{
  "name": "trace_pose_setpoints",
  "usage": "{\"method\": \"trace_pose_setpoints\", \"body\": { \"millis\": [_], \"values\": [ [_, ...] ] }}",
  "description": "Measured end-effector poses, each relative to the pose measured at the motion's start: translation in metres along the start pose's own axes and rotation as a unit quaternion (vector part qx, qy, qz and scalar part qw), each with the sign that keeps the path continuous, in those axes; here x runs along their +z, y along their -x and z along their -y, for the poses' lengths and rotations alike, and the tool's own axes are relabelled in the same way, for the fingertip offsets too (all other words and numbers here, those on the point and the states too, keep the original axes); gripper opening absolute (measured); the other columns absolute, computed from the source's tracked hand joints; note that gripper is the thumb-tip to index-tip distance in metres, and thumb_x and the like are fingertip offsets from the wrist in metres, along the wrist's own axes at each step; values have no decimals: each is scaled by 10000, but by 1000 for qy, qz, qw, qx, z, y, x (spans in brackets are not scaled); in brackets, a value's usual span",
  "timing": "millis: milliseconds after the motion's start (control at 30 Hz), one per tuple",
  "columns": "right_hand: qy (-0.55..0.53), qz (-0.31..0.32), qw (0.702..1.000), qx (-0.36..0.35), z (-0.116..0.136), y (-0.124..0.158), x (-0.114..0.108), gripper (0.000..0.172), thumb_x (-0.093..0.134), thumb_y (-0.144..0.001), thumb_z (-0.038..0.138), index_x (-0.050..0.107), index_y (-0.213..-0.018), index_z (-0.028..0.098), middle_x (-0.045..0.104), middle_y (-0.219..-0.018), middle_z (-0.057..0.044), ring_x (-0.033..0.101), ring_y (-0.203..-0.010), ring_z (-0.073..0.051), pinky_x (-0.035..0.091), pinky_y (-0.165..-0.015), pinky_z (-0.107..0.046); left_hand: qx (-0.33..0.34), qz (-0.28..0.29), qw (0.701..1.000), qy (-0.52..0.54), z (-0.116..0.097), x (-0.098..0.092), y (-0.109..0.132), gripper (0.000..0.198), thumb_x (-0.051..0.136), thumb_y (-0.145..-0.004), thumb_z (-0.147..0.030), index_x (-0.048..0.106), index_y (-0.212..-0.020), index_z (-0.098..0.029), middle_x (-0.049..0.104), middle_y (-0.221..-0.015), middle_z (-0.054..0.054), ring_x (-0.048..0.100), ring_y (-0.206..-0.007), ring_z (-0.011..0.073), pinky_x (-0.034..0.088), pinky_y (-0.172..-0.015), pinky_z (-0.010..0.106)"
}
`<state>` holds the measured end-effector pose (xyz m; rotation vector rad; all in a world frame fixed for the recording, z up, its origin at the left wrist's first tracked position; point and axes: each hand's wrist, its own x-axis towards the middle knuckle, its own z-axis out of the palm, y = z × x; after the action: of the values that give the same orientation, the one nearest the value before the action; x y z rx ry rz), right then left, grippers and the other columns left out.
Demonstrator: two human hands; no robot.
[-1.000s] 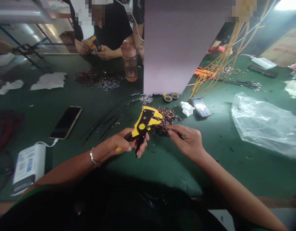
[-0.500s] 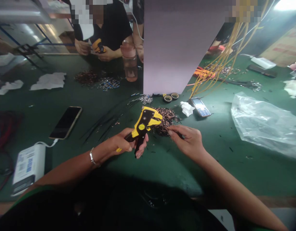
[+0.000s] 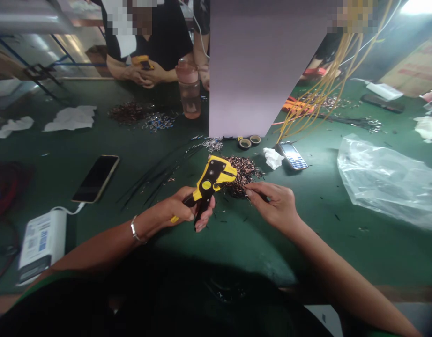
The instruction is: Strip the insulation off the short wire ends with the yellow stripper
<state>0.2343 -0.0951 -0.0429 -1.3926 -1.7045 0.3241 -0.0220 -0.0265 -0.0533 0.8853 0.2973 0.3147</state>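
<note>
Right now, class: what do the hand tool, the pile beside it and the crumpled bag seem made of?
The wire stripper: matte yellow-and-black plastic shell, likely. The pile: probably copper or brass bits, from reddish glints. The bag: thin clear plastic film, glossy, creased.

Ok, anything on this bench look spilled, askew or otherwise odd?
Nothing damaged. Short dark wire offcuts lie strewn over the green table around the left hand, which grips a wire stripper, and the right hand; a crumpled tissue sits beside the keypad phone.
</note>
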Motion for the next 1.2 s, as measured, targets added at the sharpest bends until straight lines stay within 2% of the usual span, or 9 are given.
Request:
{"method": "trace_pose_setpoints", "body": {
  "millis": [133,433,700,900,1100,1200],
  "values": [
    [-4,-3,1000,-15,-2,0,0,212,601,-876,232,812,-865,219,777,-702,-24,709,-614,-173,575,-575,-303,-3,-2,1000,2,-1,2,0,402,659,-575,-93,664,-975,-138,635,-719,19,572,-557,143,511,-542,299],
    [-12,-6,1000,15,-5,0,1,196,622,-856,246,818,-854,241,790,-741,-25,719,-647,-180,588,-602,-311,-7,-25,999,-20,-2,7,2,235,755,-709,-186,651,-914,-140,601,-698,5,549,-522,116,509,-494,264],
    [-23,2,999,23,-10,-2,2,188,631,-851,251,816,-851,220,784,-728,-29,700,-621,-172,577,-587,-308,-15,-34,999,4,-1,12,2,220,771,-698,-165,651,-880,-138,596,-661,-11,526,-473,96,494,-441,242],
    [-32,15,999,27,-15,0,3,194,629,-867,256,820,-878,227,791,-758,-34,719,-670,-184,592,-635,-330,-25,-42,999,12,0,14,3,215,755,-678,-160,643,-861,-142,591,-652,-15,509,-461,90,483,-427,232],
    [-42,28,999,17,-19,1,4,187,633,-879,240,816,-898,207,803,-794,-44,738,-703,-186,594,-675,-323,-19,-60,998,-2,5,5,5,157,716,-716,-155,624,-843,-172,459,-483,-81,359,-354,52,358,-349,164],
    [-42,28,998,26,-21,1,5,191,631,-878,250,819,-897,222,808,-803,-38,743,-711,-188,597,-687,-325,-27,-55,998,0,4,1,4,184,719,-701,-170,630,-862,-166,488,-534,-64,381,-372,57,358,-356,175]
  ]
}}
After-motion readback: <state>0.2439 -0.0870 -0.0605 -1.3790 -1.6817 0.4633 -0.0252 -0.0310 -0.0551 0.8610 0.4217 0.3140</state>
